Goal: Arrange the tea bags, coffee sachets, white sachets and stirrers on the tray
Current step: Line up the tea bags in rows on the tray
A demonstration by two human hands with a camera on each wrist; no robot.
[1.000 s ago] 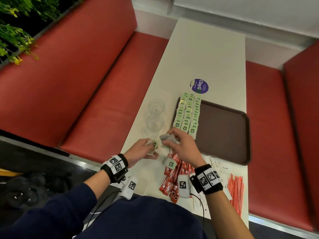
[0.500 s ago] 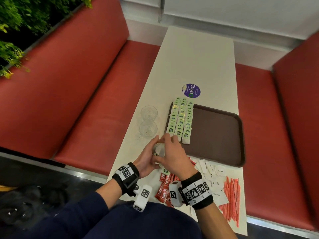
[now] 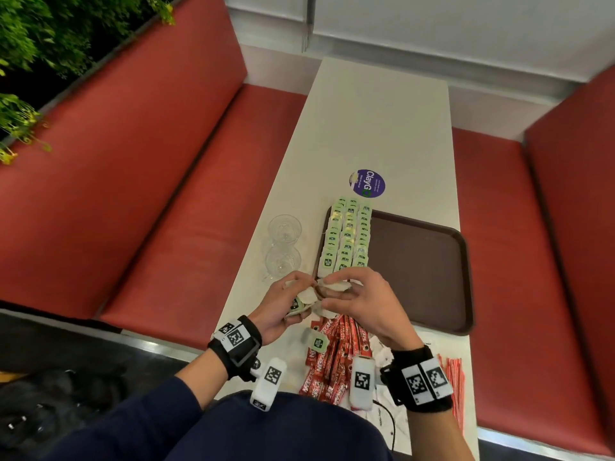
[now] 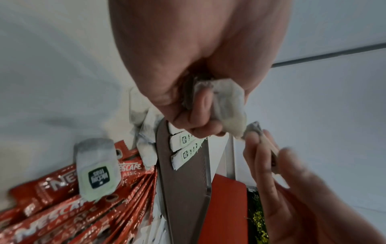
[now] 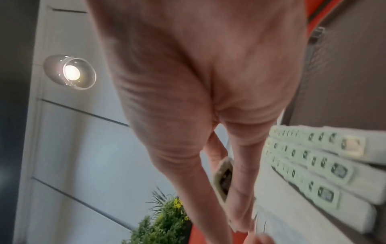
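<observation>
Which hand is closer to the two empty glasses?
The left hand. It sits just below the glasses, on their side of the table. The right hand is farther over, by the tray's near edge. Both hold tea bags.

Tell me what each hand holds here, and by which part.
The left hand grips a bunch of tea bags in its curled fingers. The right hand pinches one tea bag by its edges between fingertips.

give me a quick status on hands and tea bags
Left hand grips loose tea bags; right hand pinches one. Three rows on tray. Nothing blocking.
</observation>
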